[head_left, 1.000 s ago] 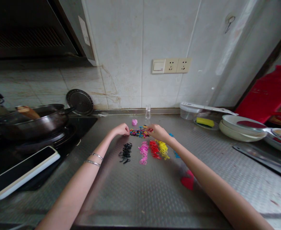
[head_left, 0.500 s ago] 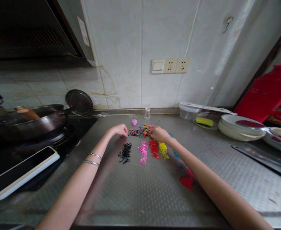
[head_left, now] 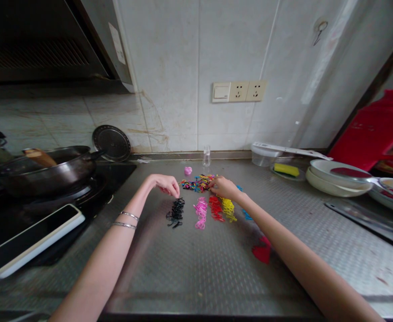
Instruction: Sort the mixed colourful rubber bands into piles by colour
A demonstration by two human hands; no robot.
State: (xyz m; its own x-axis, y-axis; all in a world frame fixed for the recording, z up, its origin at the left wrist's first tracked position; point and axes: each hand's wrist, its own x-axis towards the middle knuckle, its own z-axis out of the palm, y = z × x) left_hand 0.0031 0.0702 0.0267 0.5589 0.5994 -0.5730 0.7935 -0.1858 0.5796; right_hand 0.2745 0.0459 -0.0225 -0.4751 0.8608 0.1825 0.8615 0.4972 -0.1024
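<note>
My left hand is closed in a pinch, fingertips pointing down at the top of a pile of black rubber bands; anything between them is too small to make out. At the right end of a mixed heap of coloured rubber bands, my right hand has its fingers curled together, their tips partly hidden. Nearer me lie sorted piles of pink bands, red bands and yellow bands. Blue bands show partly behind my right forearm.
Behind the heap stand a small clear bottle and a pink lump. A red piece lies by my right forearm. Left are a phone-like device and a pan; right, a yellow sponge, bowls and a cleaver-like blade.
My left hand has moved slightly toward me and to the right, from beside the mixed heap to the top of the black pile. My right hand has stayed at the heap.
</note>
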